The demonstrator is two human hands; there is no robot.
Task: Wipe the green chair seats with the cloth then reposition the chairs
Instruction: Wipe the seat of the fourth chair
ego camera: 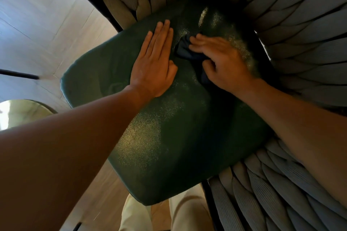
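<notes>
Cloth (189, 50): dark, bunched, lying on the far part of the green seat (169, 137), under our right hand and just beside our left.
Seat: green, pebbled, glossy; fills the middle of the view, woven grey chair back (300, 33) wrapping its far and right sides.
Right hand (221, 62): fingers bent and spread, pressing down on the cloth, thumb tucked against its near edge.
Left hand (155, 62): laid out flat, fingers straight and together, palm down on the bare seat, holding nothing.
Gap: we see the two hands close, not touching.
Hidden: most of the cloth is under the right hand, so we cannot tell its full shape.
Edges: pale trouser legs (137, 215) cut off at the bottom, wood floor (47, 24) left, blurred.
</notes>
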